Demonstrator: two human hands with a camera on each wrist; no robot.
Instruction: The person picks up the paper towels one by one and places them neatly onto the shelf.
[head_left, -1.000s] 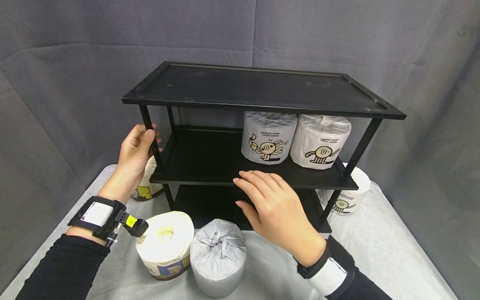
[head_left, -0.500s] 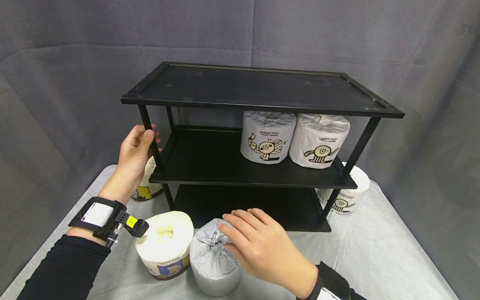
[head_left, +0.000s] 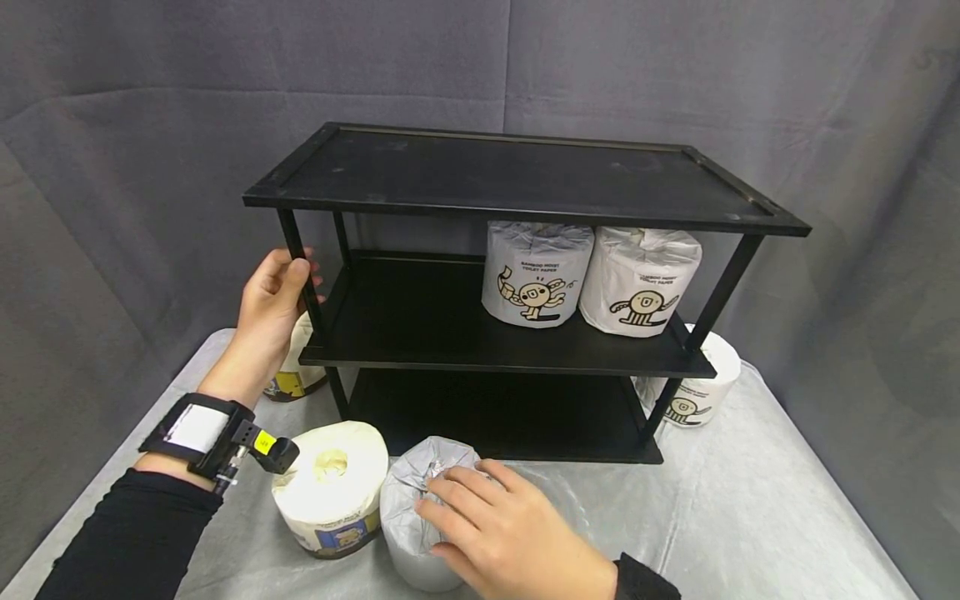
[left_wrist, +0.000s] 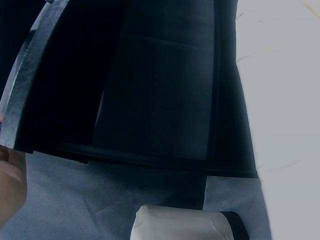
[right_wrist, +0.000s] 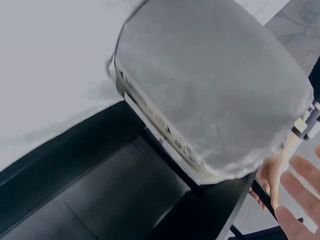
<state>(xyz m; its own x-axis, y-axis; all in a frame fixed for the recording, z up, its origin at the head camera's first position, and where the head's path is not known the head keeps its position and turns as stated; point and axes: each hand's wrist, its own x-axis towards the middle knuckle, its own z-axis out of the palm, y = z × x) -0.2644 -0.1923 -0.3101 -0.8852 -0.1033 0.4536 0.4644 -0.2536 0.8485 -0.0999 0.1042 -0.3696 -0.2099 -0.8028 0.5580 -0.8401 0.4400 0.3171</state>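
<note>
The whole back is covered by a grey fabric backdrop (head_left: 675, 75), pretty wrinkled, with a vertical seam seen around 12 o'clock and a horizontal crease running off toward 9 o'clock. The table (head_left: 750, 517) is draped in a pale grey-white cloth, creased a bit at 4 o'clock. Lighting is soft and even, no hard shadows are cast. No floor or windows can be made out from any of the views.

A black shelf (head_left: 525, 179) and loose paper rolls (head_left: 330, 487) are sitting on the grey-clothed surface (head_left: 750, 517); two wrapped rolls (head_left: 534, 275) are standing on its middle tier.
</note>
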